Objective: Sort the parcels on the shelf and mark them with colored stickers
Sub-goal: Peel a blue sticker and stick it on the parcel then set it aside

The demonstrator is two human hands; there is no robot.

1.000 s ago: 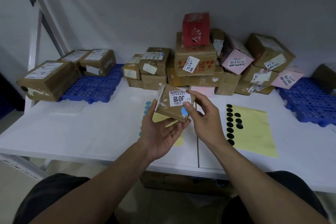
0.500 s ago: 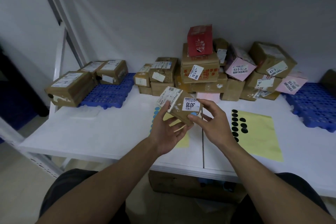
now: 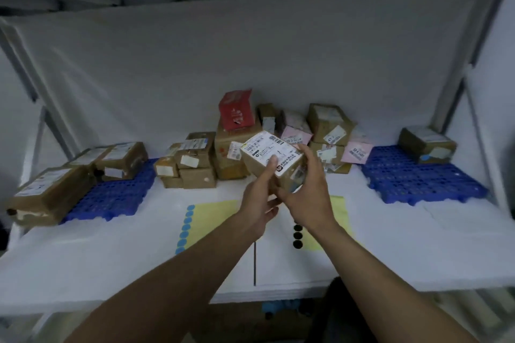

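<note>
- The parcel [image 3: 269,152] is held up above the white shelf [image 3: 111,259], in front of the pile [image 3: 231,153] of boxes at the back.
- Its white label [image 3: 267,147] faces up and towards the camera. The label's long axis runs from upper left to lower right, so the box sits tilted, one corner low.
- The left hand [image 3: 257,203] grips it from below, thumb on the label.
- The right hand [image 3: 306,198] grips its right side, fingers curled round the edge.
- Under the hands lie two yellow sheets: blue dots [image 3: 185,227] on the left, black dots [image 3: 297,235] on the right.
- A blue pallet [image 3: 117,195] with boxes sits on the left, and another pallet [image 3: 412,178] on the right.
</note>
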